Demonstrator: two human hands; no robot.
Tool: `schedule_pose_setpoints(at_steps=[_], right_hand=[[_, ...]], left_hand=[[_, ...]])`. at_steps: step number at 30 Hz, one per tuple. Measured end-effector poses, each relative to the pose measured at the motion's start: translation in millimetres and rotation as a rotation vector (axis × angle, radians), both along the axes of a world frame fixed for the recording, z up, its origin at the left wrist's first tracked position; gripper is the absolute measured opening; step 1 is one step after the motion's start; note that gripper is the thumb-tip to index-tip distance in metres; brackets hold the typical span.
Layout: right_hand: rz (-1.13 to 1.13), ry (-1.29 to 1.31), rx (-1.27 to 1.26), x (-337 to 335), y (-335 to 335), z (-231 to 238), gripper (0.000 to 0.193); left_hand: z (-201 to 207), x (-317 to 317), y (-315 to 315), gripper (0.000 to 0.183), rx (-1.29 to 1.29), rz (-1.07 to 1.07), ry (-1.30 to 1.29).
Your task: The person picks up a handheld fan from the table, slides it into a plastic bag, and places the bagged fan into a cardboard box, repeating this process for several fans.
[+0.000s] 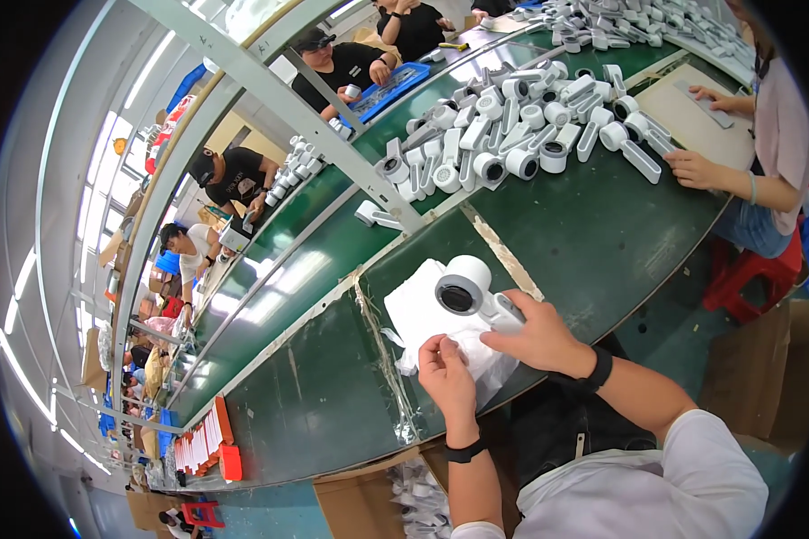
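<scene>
My right hand [548, 337] is closed round the handle of a white handheld device [469, 274] that has a thick round head with a dark, grey-ringed face. The head points up and to the left, over a stack of thin white plastic bags [412, 310] on the green table. Just below the handle, my left hand [448, 382] pinches the edge of a translucent plastic bag [487, 366]. The bag hangs crumpled between both hands, and I cannot tell whether the handle's end is inside it.
A large pile of similar devices [512, 126] covers the far part of the green table [306, 404]. At right, a co-worker's hand [692, 169] touches one device. Orange boxes with white sheets [208, 440] stand at left. Below the edge, an open carton [360, 508] holds bagged items.
</scene>
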State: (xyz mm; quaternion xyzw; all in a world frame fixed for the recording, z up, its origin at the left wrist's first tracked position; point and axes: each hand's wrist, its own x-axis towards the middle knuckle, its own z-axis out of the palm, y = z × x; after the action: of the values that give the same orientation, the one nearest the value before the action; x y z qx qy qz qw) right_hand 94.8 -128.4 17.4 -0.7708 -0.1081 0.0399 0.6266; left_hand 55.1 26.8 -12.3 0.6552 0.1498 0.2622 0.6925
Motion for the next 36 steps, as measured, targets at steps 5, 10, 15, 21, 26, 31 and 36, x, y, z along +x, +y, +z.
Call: schedule_pose_setpoints(at_steps=[5, 10, 15, 21, 26, 31, 36], right_hand=[[0.402, 0.049, 0.021, -1.2, -45.8, 24.8, 0.061], [0.723, 0.300, -0.105, 10.1, -52.3, 20.4, 0.087], [0.862, 0.439, -0.122, 27.2, -49.2, 19.1, 0.081], [0.932, 0.432, -0.099, 29.1, -40.8, 8.3, 0.067], [0.759, 0.295, -0.241, 15.3, -40.5, 14.1, 0.062], [0.551, -0.049, -0.520, 0.0, -37.1, 22.3, 0.062], [0.498, -0.107, -0.573, -6.2, -34.8, 20.3, 0.062]], left_hand=[[-14.4, 2.1, 5.9, 0.012, 0.101, 0.023, -0.012], [8.7, -1.2, 0.2, 0.010, 0.007, -0.020, -0.024], [6.4, -4.6, 16.0, 0.010, -0.075, -0.143, -0.028], [11.4, -9.3, 28.5, 0.011, -0.130, -0.219, -0.008], [14.0, -9.2, 25.5, 0.011, 0.024, -0.169, 0.021], [14.1, -10.1, 25.2, 0.009, 0.237, -0.090, -0.005], [16.2, -12.0, 28.7, 0.006, 0.371, -0.116, -0.018]])
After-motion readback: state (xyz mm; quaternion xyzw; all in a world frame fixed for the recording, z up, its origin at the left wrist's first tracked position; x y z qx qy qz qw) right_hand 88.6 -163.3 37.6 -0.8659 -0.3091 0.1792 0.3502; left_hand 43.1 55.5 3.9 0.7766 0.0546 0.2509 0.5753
